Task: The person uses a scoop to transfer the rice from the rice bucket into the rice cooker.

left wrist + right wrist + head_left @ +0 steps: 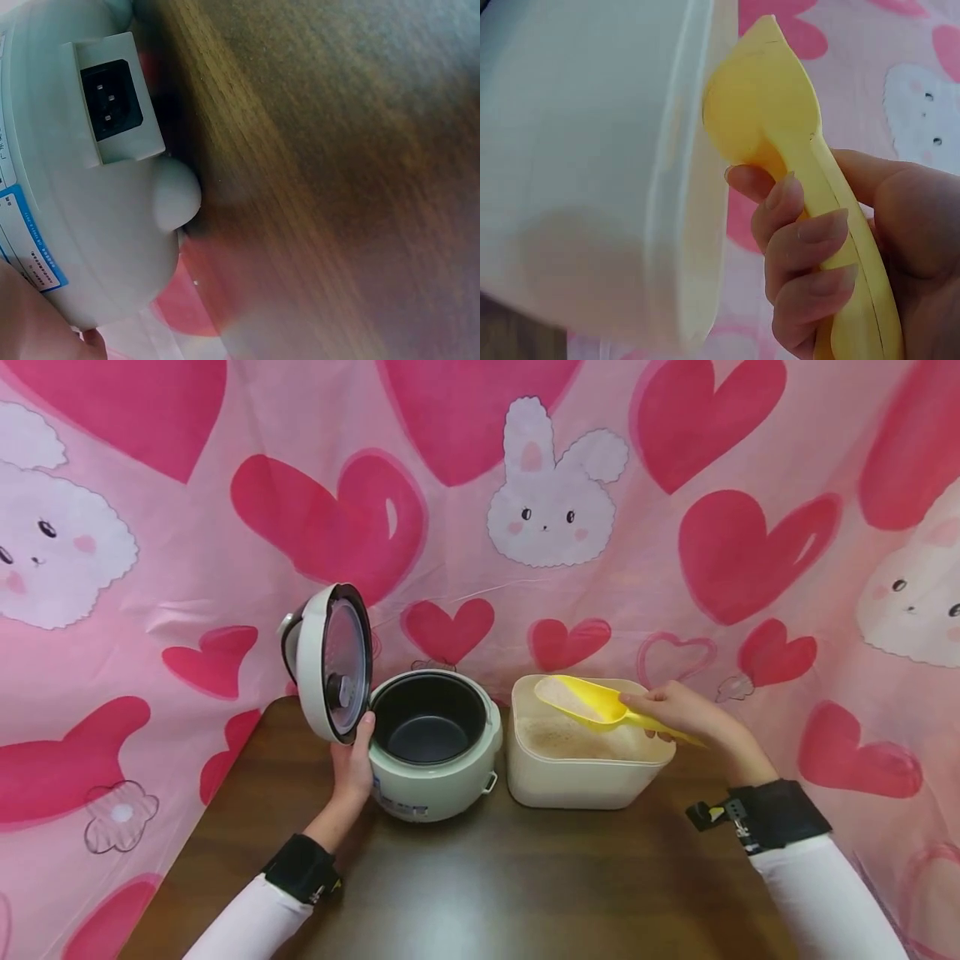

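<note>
My right hand (678,708) grips the handle of a yellow scoop (596,700) over a cream bin (585,783). Pale grains, like rice (562,693), fill the scoop's front; more grains lie in the bin. In the right wrist view, fingers (810,259) curl round the scoop's handle beside the bin's wall. My left hand (352,768) rests against the side of a pale green rice cooker (435,789), thumb straight up below the raised lid (311,672). Its other fingers are mostly hidden. The cooker's dark inner pot (427,739) shows grey at the bottom.
The cooker and bin stand side by side at the back of a brown wooden table (480,885). A pink cloth with hearts and rabbits (450,552) hangs right behind them. A power socket (112,97) sits low on the cooker's side.
</note>
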{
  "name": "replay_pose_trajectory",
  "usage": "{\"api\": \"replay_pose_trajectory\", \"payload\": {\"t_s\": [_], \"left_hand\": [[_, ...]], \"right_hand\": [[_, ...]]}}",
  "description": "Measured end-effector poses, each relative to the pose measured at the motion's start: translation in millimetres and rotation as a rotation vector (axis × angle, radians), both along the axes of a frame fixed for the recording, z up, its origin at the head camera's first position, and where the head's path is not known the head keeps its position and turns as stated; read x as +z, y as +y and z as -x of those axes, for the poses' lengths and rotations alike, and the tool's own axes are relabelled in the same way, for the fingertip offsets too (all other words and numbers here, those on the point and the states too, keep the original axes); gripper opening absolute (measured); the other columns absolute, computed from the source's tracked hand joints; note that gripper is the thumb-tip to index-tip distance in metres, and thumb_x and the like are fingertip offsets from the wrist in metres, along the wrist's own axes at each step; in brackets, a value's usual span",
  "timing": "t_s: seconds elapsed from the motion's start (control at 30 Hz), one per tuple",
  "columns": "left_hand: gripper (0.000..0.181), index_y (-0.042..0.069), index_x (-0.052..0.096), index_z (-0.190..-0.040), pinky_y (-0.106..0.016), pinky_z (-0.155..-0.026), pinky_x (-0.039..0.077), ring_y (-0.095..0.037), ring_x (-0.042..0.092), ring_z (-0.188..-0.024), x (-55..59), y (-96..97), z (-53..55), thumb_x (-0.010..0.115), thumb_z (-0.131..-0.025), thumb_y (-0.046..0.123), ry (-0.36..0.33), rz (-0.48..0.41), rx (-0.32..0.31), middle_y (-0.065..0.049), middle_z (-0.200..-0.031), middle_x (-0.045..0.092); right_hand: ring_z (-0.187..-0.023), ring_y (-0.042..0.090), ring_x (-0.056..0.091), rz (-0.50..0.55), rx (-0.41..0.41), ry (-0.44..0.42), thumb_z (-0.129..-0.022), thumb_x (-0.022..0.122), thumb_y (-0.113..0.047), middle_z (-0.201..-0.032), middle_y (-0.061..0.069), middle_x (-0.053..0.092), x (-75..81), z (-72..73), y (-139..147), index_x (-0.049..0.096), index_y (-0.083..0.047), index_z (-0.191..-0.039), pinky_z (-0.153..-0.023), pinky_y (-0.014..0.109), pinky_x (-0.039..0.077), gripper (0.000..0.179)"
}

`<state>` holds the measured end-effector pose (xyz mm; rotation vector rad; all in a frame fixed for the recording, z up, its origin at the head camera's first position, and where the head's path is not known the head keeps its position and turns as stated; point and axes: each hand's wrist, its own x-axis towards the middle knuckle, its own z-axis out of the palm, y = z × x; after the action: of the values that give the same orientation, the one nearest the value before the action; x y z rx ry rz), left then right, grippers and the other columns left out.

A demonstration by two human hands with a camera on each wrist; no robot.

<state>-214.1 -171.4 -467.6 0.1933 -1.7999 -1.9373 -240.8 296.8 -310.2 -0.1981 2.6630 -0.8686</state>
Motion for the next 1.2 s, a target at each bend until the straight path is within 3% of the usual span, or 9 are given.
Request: {"api": "replay_pose_trajectory", "payload": {"t_s": [0.27, 0.43, 0.6, 0.77, 0.97, 1.2], "left_hand": [[0.055, -0.002, 0.047, -0.149, -0.04, -0.121, 0.028, -0.026, 0.046, -0.137, 0.9, 0.4, 2.7, 0.057, -0.103, 0.026, -0.007, 0.0, 0.007, -0.02, -0.151, 0.053], [0.052, -0.002, 0.049, -0.148, -0.035, -0.119, 0.03, -0.022, 0.048, -0.134, 1.1, 1.7, 3.7, 0.058, -0.103, 0.024, 0.004, -0.004, 0.006, -0.02, -0.149, 0.054], [0.05, -0.002, 0.05, -0.147, -0.029, -0.116, 0.032, -0.009, 0.05, -0.126, -0.4, 1.4, 4.5, 0.058, -0.103, 0.022, 0.012, -0.02, 0.016, -0.02, -0.147, 0.056], [0.05, -0.005, 0.051, -0.145, -0.027, -0.114, 0.033, -0.011, 0.052, -0.125, -0.5, 2.8, 4.0, 0.059, -0.102, 0.02, 0.017, -0.023, 0.032, -0.023, -0.146, 0.056], [0.052, -0.002, 0.048, -0.147, -0.039, -0.12, 0.03, -0.025, 0.048, -0.134, 0.9, 1.5, 1.4, 0.057, -0.104, 0.024, -0.006, -0.011, 0.007, -0.021, -0.15, 0.054], [0.051, -0.003, 0.049, -0.147, -0.032, -0.117, 0.032, -0.018, 0.05, -0.129, 0.1, 0.4, 3.0, 0.058, -0.103, 0.022, 0.005, -0.024, 0.017, -0.021, -0.148, 0.055]], "right_hand": [[-0.054, 0.023, 0.048, 0.021, 0.13, 0.038, -0.101, 0.061, -0.051, -0.071, 0.009, 0.059, 18.3, 8.6, -39.3, 0.077, -0.01, -0.101, -0.049, 0.029, 0.04, 0.044], [-0.054, 0.023, 0.047, 0.008, 0.242, 0.068, -0.101, 0.065, -0.044, -0.068, 0.007, 0.056, 33.1, 13.5, -72.7, 0.076, -0.012, -0.093, -0.049, 0.029, 0.04, 0.035], [-0.056, 0.025, 0.052, -0.055, 0.321, 0.097, -0.099, 0.068, -0.04, -0.071, 0.011, 0.062, 45.8, 17.7, -106.6, 0.078, -0.011, -0.09, -0.053, 0.029, 0.045, 0.031], [-0.055, 0.022, 0.055, -0.162, 0.339, 0.155, -0.097, 0.071, -0.039, -0.073, 0.01, 0.068, 52.7, 19.2, -135.9, 0.079, -0.011, -0.091, -0.053, 0.029, 0.048, 0.03], [-0.065, 0.023, 0.062, -0.248, 0.3, 0.218, -0.094, 0.074, -0.039, -0.074, 0.004, 0.07, 53.3, 15.6, -162.5, 0.082, -0.011, -0.104, -0.058, 0.031, 0.052, 0.031], [-0.069, 0.022, 0.063, -0.326, 0.239, 0.297, -0.092, 0.076, -0.042, -0.071, 0.0, 0.07, 53.4, 9.8, -181.3, 0.082, -0.011, -0.102, -0.061, 0.032, 0.05, 0.033]]}}
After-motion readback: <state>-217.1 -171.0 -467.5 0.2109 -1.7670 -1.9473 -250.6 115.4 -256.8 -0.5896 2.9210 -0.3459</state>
